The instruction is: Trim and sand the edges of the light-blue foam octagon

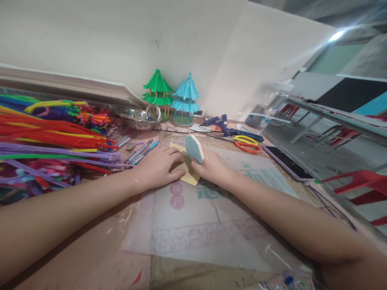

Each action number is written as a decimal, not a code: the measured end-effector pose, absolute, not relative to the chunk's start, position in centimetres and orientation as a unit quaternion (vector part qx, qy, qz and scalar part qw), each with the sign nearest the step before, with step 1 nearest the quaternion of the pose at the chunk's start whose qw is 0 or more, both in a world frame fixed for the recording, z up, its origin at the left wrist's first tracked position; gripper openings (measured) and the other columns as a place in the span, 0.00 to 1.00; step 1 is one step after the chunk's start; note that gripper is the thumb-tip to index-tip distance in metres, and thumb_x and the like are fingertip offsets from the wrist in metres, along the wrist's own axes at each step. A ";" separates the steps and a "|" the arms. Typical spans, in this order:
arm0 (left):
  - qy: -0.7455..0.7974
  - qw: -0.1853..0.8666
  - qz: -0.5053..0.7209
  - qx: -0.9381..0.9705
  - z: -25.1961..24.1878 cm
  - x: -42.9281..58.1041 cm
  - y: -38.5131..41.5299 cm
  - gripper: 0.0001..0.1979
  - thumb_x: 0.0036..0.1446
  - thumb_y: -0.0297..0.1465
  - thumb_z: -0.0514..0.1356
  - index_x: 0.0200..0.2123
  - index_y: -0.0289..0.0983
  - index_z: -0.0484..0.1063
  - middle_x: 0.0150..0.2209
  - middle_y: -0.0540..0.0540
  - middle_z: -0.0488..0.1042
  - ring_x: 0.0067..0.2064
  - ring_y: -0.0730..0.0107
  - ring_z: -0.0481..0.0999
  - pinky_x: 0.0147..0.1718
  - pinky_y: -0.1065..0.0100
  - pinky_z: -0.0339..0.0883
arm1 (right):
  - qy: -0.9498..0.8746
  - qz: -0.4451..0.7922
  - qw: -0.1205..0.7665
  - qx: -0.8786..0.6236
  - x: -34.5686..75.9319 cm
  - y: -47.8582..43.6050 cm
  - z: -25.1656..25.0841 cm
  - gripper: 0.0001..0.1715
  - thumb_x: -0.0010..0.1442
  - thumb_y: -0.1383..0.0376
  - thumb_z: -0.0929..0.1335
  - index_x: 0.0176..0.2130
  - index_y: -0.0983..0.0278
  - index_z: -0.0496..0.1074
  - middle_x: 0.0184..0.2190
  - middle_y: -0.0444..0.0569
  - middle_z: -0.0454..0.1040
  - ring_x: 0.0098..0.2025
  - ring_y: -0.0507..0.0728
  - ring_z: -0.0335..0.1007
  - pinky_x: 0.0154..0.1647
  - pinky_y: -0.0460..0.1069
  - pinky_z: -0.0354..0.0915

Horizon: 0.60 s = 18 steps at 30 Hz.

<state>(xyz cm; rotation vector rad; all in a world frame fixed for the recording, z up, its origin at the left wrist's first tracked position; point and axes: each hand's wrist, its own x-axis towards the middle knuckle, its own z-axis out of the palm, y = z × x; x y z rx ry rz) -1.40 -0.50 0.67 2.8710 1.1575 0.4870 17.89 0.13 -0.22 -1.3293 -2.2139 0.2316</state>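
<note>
My right hand (213,166) grips a small flat piece (194,149) with a pale blue-green face and a cream edge, tilted upright; it looks like foam or sponge, but I cannot tell which. Beneath it lies a yellow sheet (193,177), paper or card. My left hand (161,167) rests on that sheet's left part with the fingers spread and the thumb apart. Under both hands a translucent plastic sheet (187,229) with pink and green print covers the table (99,241).
Bundles of coloured pipe cleaners (54,133) fill the left. Behind stand a metal bowl (139,119), a green model pavilion (157,90) and a blue one (186,98). A glue gun (220,124), scissors (246,143) and a phone (288,163) lie to the right.
</note>
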 end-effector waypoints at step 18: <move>0.409 0.063 0.235 0.880 0.3 -2.0 -0.7 0.13 0.60 0.38 0.56 0.43 0.36 0.70 0.44 0.42 0.74 0.48 0.56 0.71 0.47 0.55 0.64 | -0.552 0.523 0.495 -0.420 18.5 1.2 0.4 0.16 0.47 0.55 0.69 0.28 0.61 0.62 0.15 0.38 0.63 0.16 0.48 0.51 0.17 0.44 0.49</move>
